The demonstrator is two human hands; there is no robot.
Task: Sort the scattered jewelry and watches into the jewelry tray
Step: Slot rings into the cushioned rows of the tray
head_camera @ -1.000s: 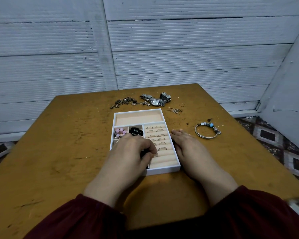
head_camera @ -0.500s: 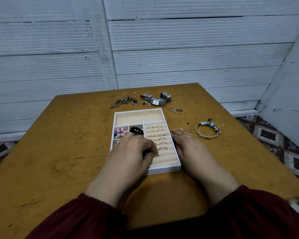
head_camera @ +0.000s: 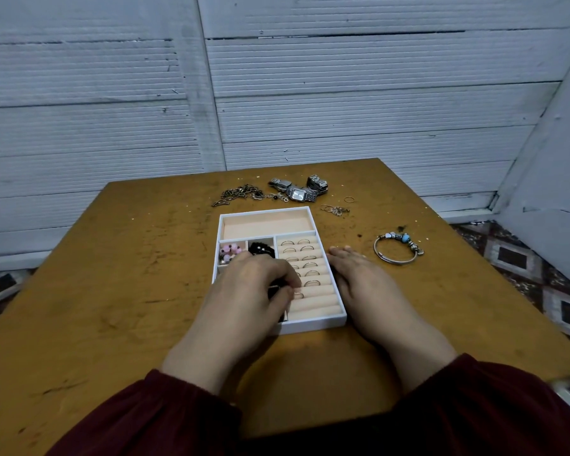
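On my feed, a dark bronze chain necklace (head_camera: 237,194) lies on the worn ochre tabletop (head_camera: 112,291), at 11 o'clock from the white jewelry tray with peach lining (head_camera: 313,324). The tray's left pockets hold pink beads (head_camera: 230,251) and black beads (head_camera: 260,249). The left hand (head_camera: 250,291) hovers over the tray, its fingers curled, thumb and forefinger pinching a thin metal ring (head_camera: 298,295) at the ring rolls. Two silver link-band watches (head_camera: 298,192) sit at 12 o'clock, touching each other, with small loose rings (head_camera: 334,209) at 1 o'clock. The right hand (head_camera: 369,287) lies flat on the tabletop, fingers straight, against the tray's right wall. A silver bangle with blue beads (head_camera: 405,238) rests at 3 o'clock.
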